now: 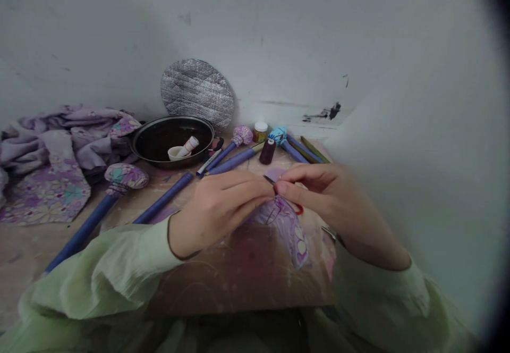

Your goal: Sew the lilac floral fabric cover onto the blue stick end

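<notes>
A strip of purple floral fabric (292,230) hangs down from my fingertips over the front of the table. My left hand (229,207) is closed, pinching the upper end of the fabric. Against it, thumb and forefinger of my right hand (319,191) press together at the same spot; what they pinch is too small to make out. A loop of dark thread (272,216) lies across the fabric below the fingers. Just behind the fingertips shows a dark pointed tip, and the red handle (298,209) of what looks like scissors is partly hidden by my right hand.
A dark thread spool (268,151) and a lidded jar (260,131) stand behind my hands. Blue-wrapped sticks with cloth-covered heads (126,176) lie about. Further left are a black pan (147,143) with a white cup (175,154) and piled purple cloth (43,183). A wall rises behind.
</notes>
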`<state>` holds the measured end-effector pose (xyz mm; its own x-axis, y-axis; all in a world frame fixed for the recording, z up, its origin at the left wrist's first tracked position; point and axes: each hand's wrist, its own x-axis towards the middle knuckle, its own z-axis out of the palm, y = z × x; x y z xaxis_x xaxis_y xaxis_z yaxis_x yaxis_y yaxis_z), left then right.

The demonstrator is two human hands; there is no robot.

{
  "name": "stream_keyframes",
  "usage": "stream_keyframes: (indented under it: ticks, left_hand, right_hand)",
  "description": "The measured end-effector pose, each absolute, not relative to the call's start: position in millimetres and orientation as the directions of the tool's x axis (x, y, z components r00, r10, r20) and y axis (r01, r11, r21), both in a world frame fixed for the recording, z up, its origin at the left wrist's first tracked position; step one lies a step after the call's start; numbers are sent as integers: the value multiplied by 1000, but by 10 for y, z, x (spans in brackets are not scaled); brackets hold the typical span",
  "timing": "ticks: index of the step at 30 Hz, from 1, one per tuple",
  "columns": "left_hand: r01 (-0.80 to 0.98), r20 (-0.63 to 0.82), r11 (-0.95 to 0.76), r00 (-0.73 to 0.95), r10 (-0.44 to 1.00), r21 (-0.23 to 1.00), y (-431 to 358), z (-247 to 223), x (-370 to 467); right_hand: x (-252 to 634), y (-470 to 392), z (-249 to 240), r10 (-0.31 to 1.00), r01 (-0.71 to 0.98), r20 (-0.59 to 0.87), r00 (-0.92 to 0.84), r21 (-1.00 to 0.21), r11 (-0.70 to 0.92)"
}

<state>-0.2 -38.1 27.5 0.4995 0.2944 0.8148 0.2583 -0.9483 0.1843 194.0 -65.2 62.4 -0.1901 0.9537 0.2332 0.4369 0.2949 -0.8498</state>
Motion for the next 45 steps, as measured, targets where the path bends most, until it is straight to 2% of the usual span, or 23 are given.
stream_keyframes:
  ticks: [4, 11, 14, 23, 27, 29, 33, 39, 45]
  left_hand:
    - [313, 819, -916, 434, 374, 252, -388, 281, 18]
    - [287, 766, -906, 489, 418, 312, -397, 327, 9]
    - [283, 749, -897, 496, 439, 338, -388, 339, -6]
    - [335, 663, -832, 502, 555, 442, -418, 368, -25]
    - [242, 621, -820, 552, 556, 519, -436, 359, -41]
    - [227, 610, -804, 550, 571, 549, -441, 351, -50]
    - [198, 589, -794, 573, 570, 575, -448, 345, -62]
    - [154, 582, -797, 605, 543, 584, -474, 345, -75]
    - [122, 533, -778, 662, 526, 616, -500, 371, -86]
  right_hand:
    - [1919, -683, 601, 967, 361, 200, -159, -899, 246]
    - [1888, -607, 521, 986, 109, 101, -131, -987, 115]
    - [1883, -567, 487, 987, 54, 76, -138, -995, 84]
    - [1872, -507, 416, 993, -90, 64, -100, -994, 55]
    - [1945, -380, 412, 987, -158, 160, 31, -974, 163]
    - [1982, -314, 413, 984, -204, 175, 32, -963, 178]
    - [2007, -231, 435, 998, -310, 60, -3, -949, 56]
    - [2036, -96, 503, 985, -490, -152, 87, -867, -90]
    - [2132, 38, 475, 977, -520, -176, 119, -849, -90]
